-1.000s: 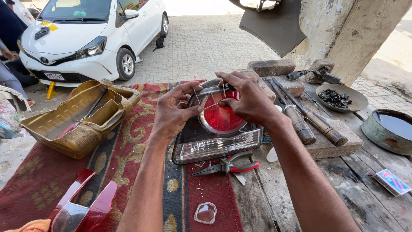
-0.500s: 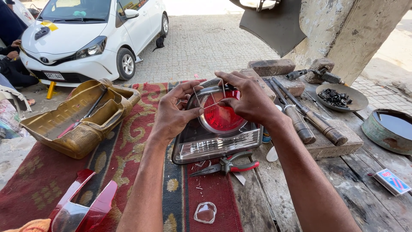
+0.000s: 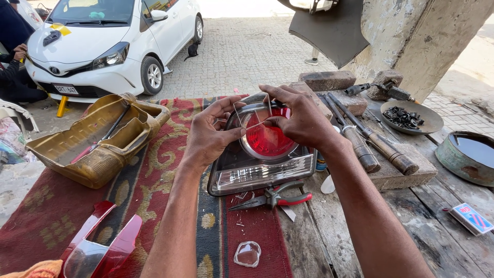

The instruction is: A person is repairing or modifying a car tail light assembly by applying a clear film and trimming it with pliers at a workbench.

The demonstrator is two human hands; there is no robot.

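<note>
Both hands pinch one thin, clear, roughly square piece of plastic (image 3: 253,114), held just above the round red lens of a car tail-light unit with a clear lower strip (image 3: 262,159). The left hand (image 3: 208,136) has its thumb and fingers closed on the piece's left edge; the right hand (image 3: 301,121) grips its right and lower edges. The light unit lies on a red patterned rug (image 3: 154,170) covering part of the worn wooden surface (image 3: 432,226).

The clear piece looks light, stiff and brittle, probably slippery on its faces, so the edges seem the safest hold. Red-handled pliers (image 3: 275,197) lie just in front of the light unit, and a small clear shard (image 3: 248,254) rests nearer the camera.
</note>
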